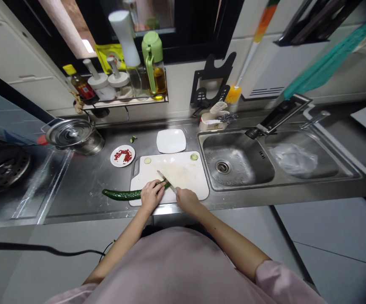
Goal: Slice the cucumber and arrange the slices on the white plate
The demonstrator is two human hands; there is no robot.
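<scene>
- The long cucumber (122,194) lies near the front left corner of the white board (184,173), one end poking past the board's left edge over the surface (75,185).
- It looks firm, shiny and likely slippery, not too heavy; I'd hold its fat middle. Bending might snap it.
- The left hand (151,195) has curled fingers pressing on the cucumber; the right hand (186,200) is wrapped round the knife (160,173).
- I count one cucumber, one knife, one board, two slices (194,156) near its back corners, two plates (171,141).
</scene>
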